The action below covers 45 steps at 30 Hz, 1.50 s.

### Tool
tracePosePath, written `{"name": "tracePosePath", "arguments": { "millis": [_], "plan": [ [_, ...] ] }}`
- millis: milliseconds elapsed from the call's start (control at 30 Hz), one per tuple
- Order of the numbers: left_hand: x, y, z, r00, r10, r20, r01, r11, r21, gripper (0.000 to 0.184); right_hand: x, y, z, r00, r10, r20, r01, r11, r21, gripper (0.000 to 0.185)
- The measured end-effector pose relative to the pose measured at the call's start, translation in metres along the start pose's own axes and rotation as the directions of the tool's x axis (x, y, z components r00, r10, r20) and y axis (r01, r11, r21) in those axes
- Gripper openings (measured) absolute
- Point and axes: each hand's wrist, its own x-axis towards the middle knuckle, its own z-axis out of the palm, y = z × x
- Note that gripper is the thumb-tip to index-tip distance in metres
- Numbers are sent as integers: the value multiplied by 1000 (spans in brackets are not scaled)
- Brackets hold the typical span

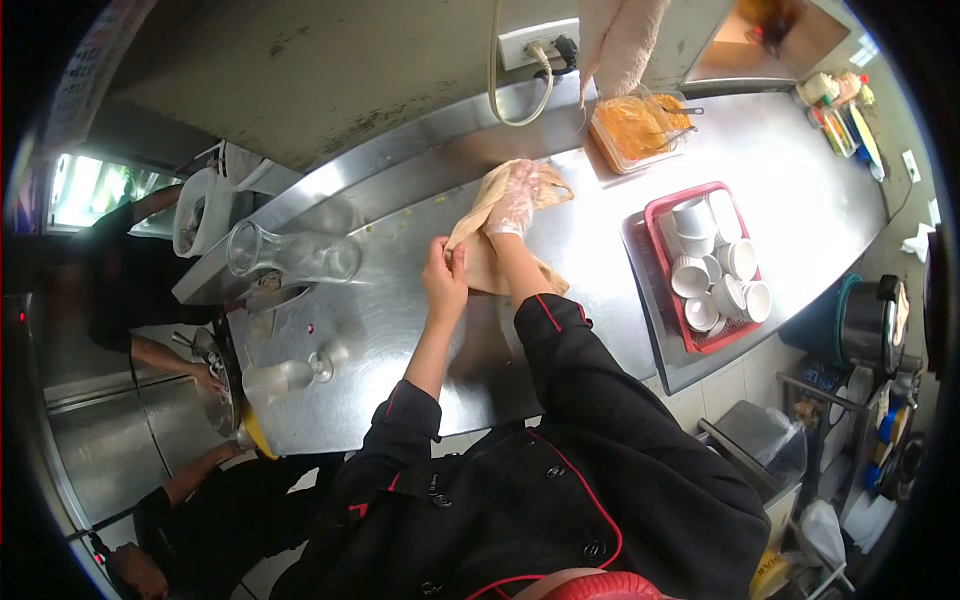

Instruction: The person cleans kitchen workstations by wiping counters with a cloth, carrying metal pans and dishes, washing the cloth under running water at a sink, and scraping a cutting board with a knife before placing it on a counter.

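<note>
Tan cloth [484,268] lies bunched near the bench's [385,335] back edge. The bare left hand [446,270] pinches its left side, seemingly to steady it; the gloved right hand [515,198] presses on top, its grip unclear. Rightward, a red basket [727,338] corrals white cups [739,259].

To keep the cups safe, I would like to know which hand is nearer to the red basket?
Right. The gloved right hand is on the cloth, to the left of the red basket; the left hand is farther left, at the cloth's edge.
</note>
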Motion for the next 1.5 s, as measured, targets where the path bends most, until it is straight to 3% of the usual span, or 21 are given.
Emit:
{"name": "tracePosePath", "arguments": {
  "millis": [167, 267, 300, 433, 533, 567, 600, 633, 700, 733, 767, 800, 867, 900, 1000, 1133, 1167, 1267, 1367, 1467, 1500],
  "plan": [
    [-6, -12, -7, 999, 27, -35, -26, 999, 44, 22, -15, -11, 14, 988, -153, 25, 154, 982, -111, 50],
    [-10, -14, -13, 997, 31, -69, -28, 999, 39, 23, -24, -21, 7, 973, -217, 83, 202, 966, 161, 44],
    [-11, -14, -17, 997, 19, -78, -17, 999, 31, 22, -22, -18, 39, 964, -264, -31, 265, 949, 169, 40],
    [-14, -9, -37, 996, -34, -86, 38, 999, 37, 21, -30, -40, 30, 942, -320, 106, 283, 922, 264, 33],
    [-5, -4, -53, 998, 9, -62, -10, 1000, -4, 21, -13, -40, 10, 849, -529, 6, 528, 848, -46, 25],
    [8, -6, -55, 997, 67, -35, -68, 997, -47, 21, -1, -36, -21, 657, -610, 443, 728, 665, -166, 21],
    [20, -9, -56, 993, 121, -10, -121, 988, -93, 22, 22, -15, 27, 692, -612, 383, 671, 741, -29, 21],
    [33, -6, -57, 995, 101, 13, -99, 992, -80, 22, 12, 6, -15, 790, -550, 271, 585, 808, -64, 20],
    [63, 0, -55, 999, 47, -13, -48, 997, -55, 22, 23, 18, -56, 857, -293, 425, 360, 929, -86, 32],
    [77, 0, -51, 998, 16, -58, -19, 999, -44, 22, 20, 27, -44, 952, 49, 302, -182, 885, 429, 38],
    [84, 0, -48, 995, -15, -101, 11, 999, -37, 22, 20, 34, -32, 970, -68, 235, 60, 997, 40, 49],
    [84, 3, -48, 991, 4, -136, -11, 999, -48, 21, 14, 32, -38, 969, -184, 164, 234, 893, -384, 60],
    [73, 9, -54, 978, 32, -207, -45, 997, -62, 20, -15, 20, -7, 880, 129, -457, 25, 948, 316, 68],
    [61, 8, -59, 974, 28, -226, -47, 996, -79, 23, -25, 8, -1, 977, 79, -200, -28, 969, 244, 83],
    [5, -4, -91, 949, 0, -315, -17, 998, -53, 36, -52, -28, -4, 988, -126, -92, 131, 990, 46, 77],
    [-16, -36, -148, 857, -55, -512, 109, 991, 77, 64, -50, -86, 43, 993, -111, 34, 114, 987, -114, 59],
    [-8, -40, -160, 826, -62, -560, 137, 986, 92, 72, -66, -101, 45, 990, -130, -57, 126, 990, -61, 56],
    [41, -45, -182, 792, 97, -602, 68, 967, 244, 90, -97, -130, 96, 905, -424, 24, 413, 866, -282, 46],
    [87, -51, -190, 801, 148, -581, 3, 968, 250, 88, -112, -148, 165, 760, -631, 156, 627, 775, 83, 31],
    [117, -102, -204, 820, -19, -573, -26, 997, -71, 62, -117, -173, 48, 670, -347, 657, 142, 928, 346, 41],
    [115, -99, -209, 803, -46, -594, -44, 990, -136, 55, -122, -157, 87, 861, -324, 392, 167, 908, 384, 36]
  ]
}}
